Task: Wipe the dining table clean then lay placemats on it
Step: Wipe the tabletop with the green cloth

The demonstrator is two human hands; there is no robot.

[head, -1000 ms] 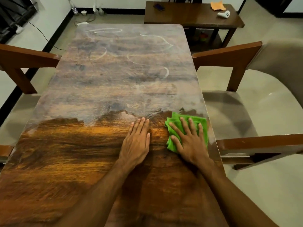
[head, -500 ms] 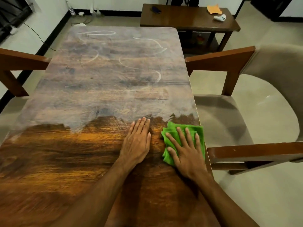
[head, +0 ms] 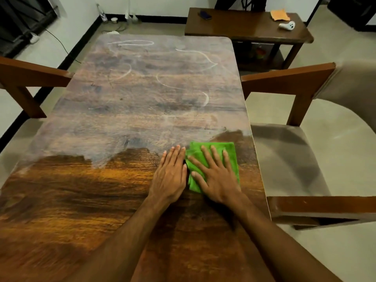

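A wooden dining table (head: 126, 200) fills the view. Its near part is dark and glossy; its far part (head: 142, 98) is covered with a pale dusty film and white curved streaks. A folded green cloth (head: 232, 157) lies near the table's right edge, at the border between the two parts. My right hand (head: 215, 176) presses flat on the cloth with spread straight fingers. My left hand (head: 171, 176) rests flat on the bare wood just left of the cloth, its edge touching the cloth. No placemats are in view.
A chair with wooden arms (head: 289, 78) and a beige seat (head: 289, 159) stands at the right side. Another chair arm (head: 30, 72) shows at the left. Beyond the table stands a side table (head: 240, 27) with a small dark item, an orange cloth (head: 280, 14) and a white controller (head: 287, 25).
My right hand has slid the cloth leftward from the right edge, leaving a cleaned dark patch there. It now touches my left hand, which stays flat. The view has tilted a little.
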